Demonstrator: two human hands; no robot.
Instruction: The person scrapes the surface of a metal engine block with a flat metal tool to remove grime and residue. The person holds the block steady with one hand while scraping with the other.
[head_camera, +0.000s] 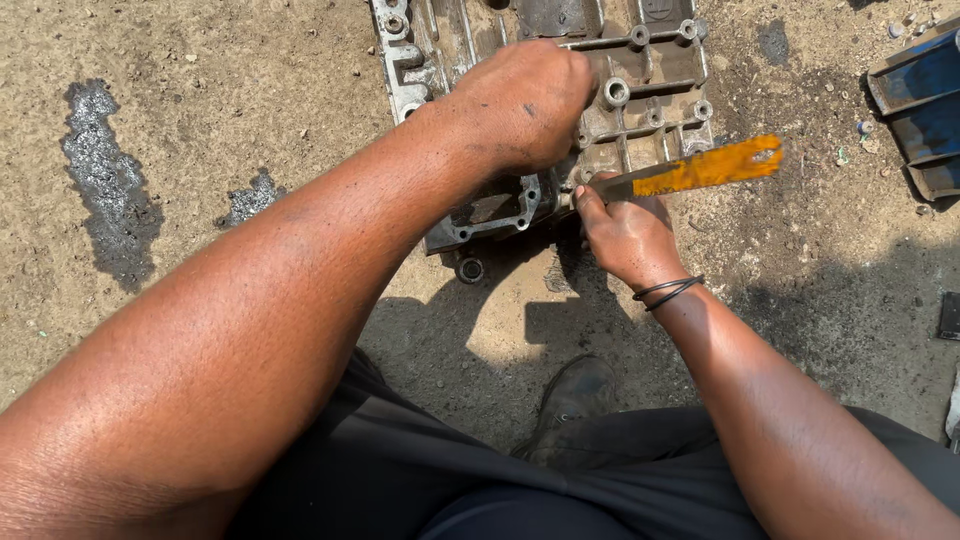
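A grimy metal engine casing (650, 90) with bolt holes and ribs lies on the dirt ground at the top centre. My left hand (525, 100) rests on it as a closed fist, pressing down on its middle. My right hand (625, 235) grips a flat tool with an orange handle (710, 167), whose metal tip points left against the casing's near edge. A black band circles my right wrist. What my left fist may enclose is hidden.
A small dark ring (470, 269) lies on the ground just below the casing. Dark oil stains (105, 185) mark the dirt at the left. Blue metal parts (925, 105) sit at the right edge. My black shoe (575, 395) is below.
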